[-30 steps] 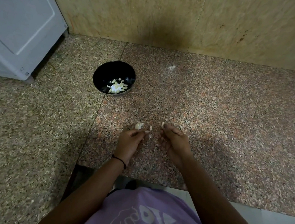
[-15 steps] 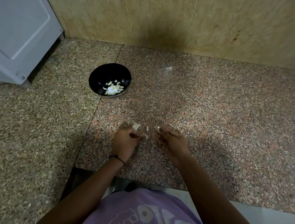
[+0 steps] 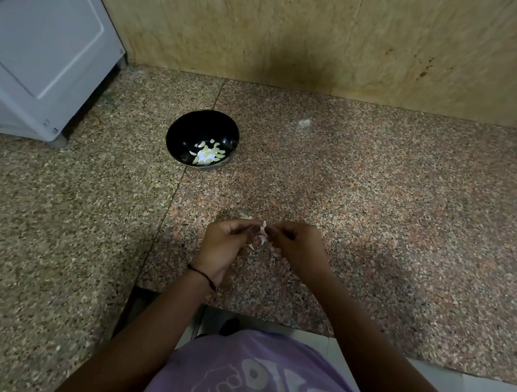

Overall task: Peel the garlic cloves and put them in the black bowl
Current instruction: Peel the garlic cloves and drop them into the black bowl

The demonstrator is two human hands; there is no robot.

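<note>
place: looked like a home kitchen
desk (image 3: 375,189): was speckled granite, met a beige stone wall (image 3: 233,23)
appliance (image 3: 40,48): stood white at far left
black bowl (image 3: 188,128): held peeled garlic cloves (image 3: 208,154)

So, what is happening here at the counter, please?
A person is peeling garlic. The left hand and the right hand both pinch one garlic clove over the granite counter, its skin partly loose. The black bowl stands farther back on the left and holds several peeled cloves.

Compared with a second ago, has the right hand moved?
Yes. The right hand has shifted left, toward the counter seam, closing the gap to the left hand; both pinch a garlic clove.
</note>
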